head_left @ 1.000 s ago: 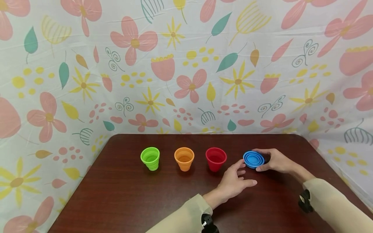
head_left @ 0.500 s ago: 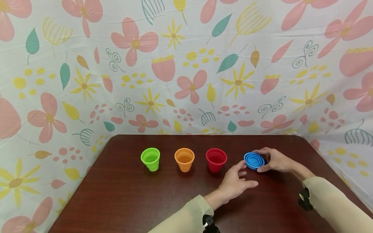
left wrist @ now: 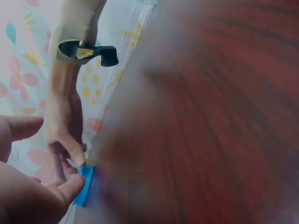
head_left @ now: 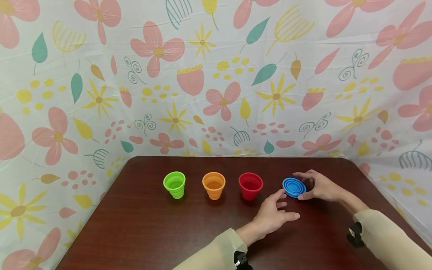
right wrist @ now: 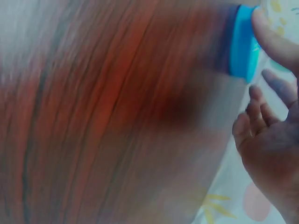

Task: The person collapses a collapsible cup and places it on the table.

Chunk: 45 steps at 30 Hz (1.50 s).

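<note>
A blue collapsible cup point(head_left: 294, 187), folded flat into rings, lies on the table at the right end of a row of cups. My right hand point(head_left: 320, 187) is on its right side, the thumb at the near rim and the forefinger raised just off the far rim. From the left, my left hand point(head_left: 270, 215) reaches in with extended fingers, a fingertip at the cup's left edge and the thumb apart from it. In the right wrist view the blue cup point(right wrist: 244, 44) appears edge-on beside the thumb point(right wrist: 275, 42); the other fingers are spread below it.
Three expanded cups stand upright left of the blue one: red point(head_left: 250, 186), orange point(head_left: 214, 185) and green point(head_left: 174, 185). They stand on a dark brown wooden table point(head_left: 152, 232). A floral cloth point(head_left: 216, 75) hangs behind and around the table.
The blue cup has settled slightly lower and flatter. My right forefinger has come a little off its far rim. My left hand has barely moved, and the view has shifted slightly.
</note>
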Tool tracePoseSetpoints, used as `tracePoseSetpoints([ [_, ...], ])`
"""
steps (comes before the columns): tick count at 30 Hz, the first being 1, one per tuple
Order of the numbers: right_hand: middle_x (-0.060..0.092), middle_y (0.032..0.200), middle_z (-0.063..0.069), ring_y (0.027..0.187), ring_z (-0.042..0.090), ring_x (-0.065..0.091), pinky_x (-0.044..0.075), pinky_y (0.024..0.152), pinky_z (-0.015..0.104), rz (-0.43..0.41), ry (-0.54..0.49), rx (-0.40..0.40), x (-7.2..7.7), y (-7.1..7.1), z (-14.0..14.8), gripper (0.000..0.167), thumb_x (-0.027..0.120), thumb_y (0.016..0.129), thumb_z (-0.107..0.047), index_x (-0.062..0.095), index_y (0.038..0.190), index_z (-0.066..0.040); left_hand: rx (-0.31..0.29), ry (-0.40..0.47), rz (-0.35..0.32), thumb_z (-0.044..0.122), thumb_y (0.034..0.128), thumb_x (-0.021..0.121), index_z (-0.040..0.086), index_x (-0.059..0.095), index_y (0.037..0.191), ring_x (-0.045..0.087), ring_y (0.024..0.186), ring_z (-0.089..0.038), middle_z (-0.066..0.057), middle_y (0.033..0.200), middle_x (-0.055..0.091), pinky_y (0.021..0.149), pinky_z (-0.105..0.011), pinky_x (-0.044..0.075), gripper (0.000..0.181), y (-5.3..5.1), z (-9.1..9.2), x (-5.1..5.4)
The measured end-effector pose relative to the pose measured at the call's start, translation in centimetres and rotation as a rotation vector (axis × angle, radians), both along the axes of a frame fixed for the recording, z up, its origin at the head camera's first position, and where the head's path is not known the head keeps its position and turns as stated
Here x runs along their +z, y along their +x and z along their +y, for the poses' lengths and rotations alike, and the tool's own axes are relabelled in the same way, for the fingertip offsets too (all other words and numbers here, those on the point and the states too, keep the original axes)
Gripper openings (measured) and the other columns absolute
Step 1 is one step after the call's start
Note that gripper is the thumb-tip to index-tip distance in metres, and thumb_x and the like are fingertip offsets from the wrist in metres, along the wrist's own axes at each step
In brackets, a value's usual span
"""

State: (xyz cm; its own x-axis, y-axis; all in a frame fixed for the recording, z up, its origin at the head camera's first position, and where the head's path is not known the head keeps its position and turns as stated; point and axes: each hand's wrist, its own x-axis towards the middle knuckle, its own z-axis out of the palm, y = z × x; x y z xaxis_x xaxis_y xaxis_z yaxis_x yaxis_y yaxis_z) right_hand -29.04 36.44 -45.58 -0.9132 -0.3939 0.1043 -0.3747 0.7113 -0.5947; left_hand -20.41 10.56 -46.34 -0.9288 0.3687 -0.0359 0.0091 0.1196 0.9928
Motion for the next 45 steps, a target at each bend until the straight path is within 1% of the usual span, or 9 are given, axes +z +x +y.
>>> tracePoseSetpoints([
  [3, 0.055, 0.109, 0.012, 0.092, 0.027, 0.052, 0.048, 0.068, 0.026, 0.067, -0.018, -0.018, 0.8, 0.9, -1.2, 0.082, 0.097, 0.076, -0.026, 0.06, 0.145, 0.0, -0.009, 0.0, 0.016, 0.01, 0.0886, 0.085, 0.015, 0.052, 0.155, 0.064, 0.123, -0.014, 0.004, 0.14, 0.061, 0.094, -0.028, 0.058, 0.075, 0.1, -0.4, 0.1],
  [6, 0.055, 0.104, 0.011, 0.085, 0.027, 0.051, 0.047, 0.063, 0.025, 0.141, -0.046, -0.02, 1.8, 2.3, -2.7, 0.077, 0.097, 0.076, -0.023, 0.063, 0.142, -0.002, -0.016, 0.001, 0.037, 0.01, 0.0887, 0.085, 0.015, 0.052, 0.155, 0.064, 0.123, -0.014, 0.004, 0.14, 0.061, 0.095, -0.027, 0.057, 0.074, 0.2, -0.9, 0.2],
  [11, 0.054, 0.096, 0.002, 0.076, 0.02, 0.052, 0.048, 0.059, 0.025, 0.251, -0.088, -0.035, 2.8, 5.0, -5.0, 0.066, 0.097, 0.077, -0.022, 0.07, 0.136, -0.008, -0.062, 0.023, 0.045, 0.009, 0.0904, 0.084, 0.015, 0.051, 0.155, 0.063, 0.125, -0.015, 0.005, 0.139, 0.061, 0.098, -0.026, 0.056, 0.073, 1.0, -2.2, 0.6],
  [14, 0.053, 0.094, -0.001, 0.076, 0.015, 0.05, 0.048, 0.059, 0.025, 0.28, -0.119, -0.049, 3.0, 6.4, -6.2, 0.061, 0.096, 0.078, -0.023, 0.072, 0.133, -0.011, -0.1, 0.031, 0.039, 0.009, 0.0919, 0.082, 0.013, 0.051, 0.156, 0.063, 0.127, -0.015, 0.005, 0.14, 0.061, 0.098, -0.026, 0.055, 0.072, 1.7, -3.1, 1.2],
  [20, 0.053, 0.089, -0.005, 0.076, 0.017, 0.048, 0.043, 0.057, 0.024, 0.315, -0.175, -0.075, 3.2, 8.8, -8.0, 0.052, 0.095, 0.08, -0.019, 0.075, 0.128, -0.019, -0.158, 0.092, 0.054, 0.007, 0.0926, 0.081, 0.011, 0.052, 0.155, 0.063, 0.126, -0.013, 0.009, 0.141, 0.06, 0.098, -0.024, 0.054, 0.069, 3.4, -4.6, 2.1],
  [26, 0.052, 0.086, 0.001, 0.074, 0.017, 0.048, 0.041, 0.057, 0.026, 0.297, -0.229, -0.1, 3.5, 10.7, -9.3, 0.046, 0.093, 0.083, -0.019, 0.075, 0.125, -0.024, -0.197, 0.131, 0.111, 0.005, 0.0927, 0.08, 0.008, 0.051, 0.155, 0.062, 0.125, -0.007, 0.008, 0.141, 0.06, 0.099, -0.022, 0.053, 0.069, 4.2, -6.0, 2.5],
  [33, 0.051, 0.086, 0.007, 0.071, 0.02, 0.048, 0.041, 0.055, 0.028, 0.249, -0.29, -0.117, 3.1, 12.0, -10.7, 0.04, 0.091, 0.085, -0.018, 0.076, 0.121, -0.024, -0.218, 0.153, 0.154, 0.006, 0.0945, 0.078, 0.009, 0.052, 0.155, 0.061, 0.126, -0.008, 0.002, 0.14, 0.061, 0.103, -0.024, 0.051, 0.066, 4.1, -8.4, 3.1],
  [42, 0.051, 0.083, 0.006, 0.064, 0.015, 0.047, 0.041, 0.052, 0.028, 0.209, -0.33, -0.121, 2.3, 12.4, -12.2, 0.039, 0.091, 0.084, -0.016, 0.076, 0.119, -0.023, -0.158, 0.158, 0.203, 0.005, 0.0925, 0.08, 0.012, 0.054, 0.153, 0.062, 0.125, -0.012, 0.001, 0.139, 0.062, 0.106, -0.029, 0.051, 0.066, 3.8, -11.4, 3.4],
  [45, 0.051, 0.082, 0.005, 0.062, 0.013, 0.047, 0.041, 0.051, 0.027, 0.2, -0.333, -0.123, 2.3, 12.3, -12.6, 0.039, 0.091, 0.084, -0.017, 0.076, 0.119, -0.023, -0.136, 0.148, 0.207, 0.004, 0.0927, 0.079, 0.01, 0.053, 0.154, 0.063, 0.125, -0.013, 0.0, 0.138, 0.063, 0.107, -0.031, 0.051, 0.067, 3.6, -12.1, 3.3],
])
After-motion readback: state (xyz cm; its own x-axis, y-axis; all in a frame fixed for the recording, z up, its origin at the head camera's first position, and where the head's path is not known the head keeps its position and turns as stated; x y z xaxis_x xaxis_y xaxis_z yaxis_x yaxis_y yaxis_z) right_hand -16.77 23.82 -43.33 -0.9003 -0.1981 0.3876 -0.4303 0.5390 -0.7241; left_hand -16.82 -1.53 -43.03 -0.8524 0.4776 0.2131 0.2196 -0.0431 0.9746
